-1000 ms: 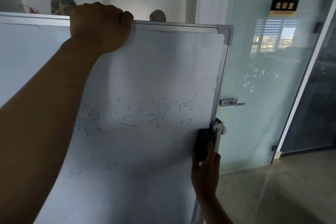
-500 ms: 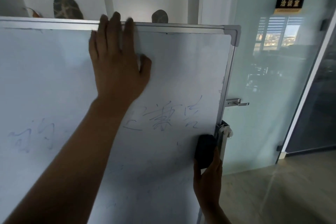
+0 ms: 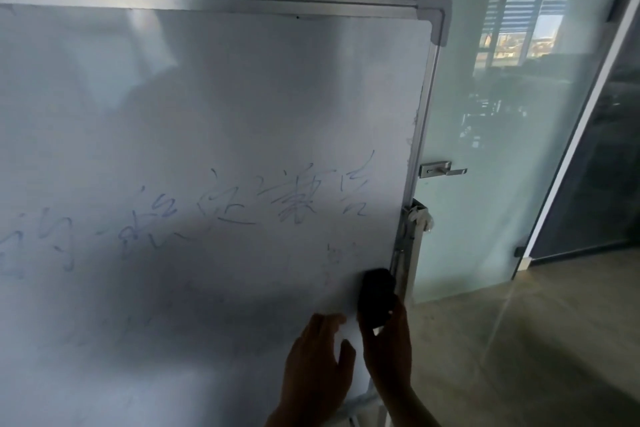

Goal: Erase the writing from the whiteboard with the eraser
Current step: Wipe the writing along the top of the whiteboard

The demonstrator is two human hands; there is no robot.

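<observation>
White, aluminium-framed whiteboard point(image 3: 214, 107) stood upright, filling most of the view. Blue writing point(image 3: 277, 204) up and left of the grip, not yet wiped; fainter marks lower down. Black eraser point(image 3: 376, 298) pressed flat to the board at its right edge, held from below by the right hand point(image 3: 389, 354), fingers curled round its lower end. Left hand point(image 3: 317, 364) just beside the grip, fingers loosely spread, holding nothing. Judged: wiping not yet begun; next, a firm sweep up and left across the characters.
</observation>
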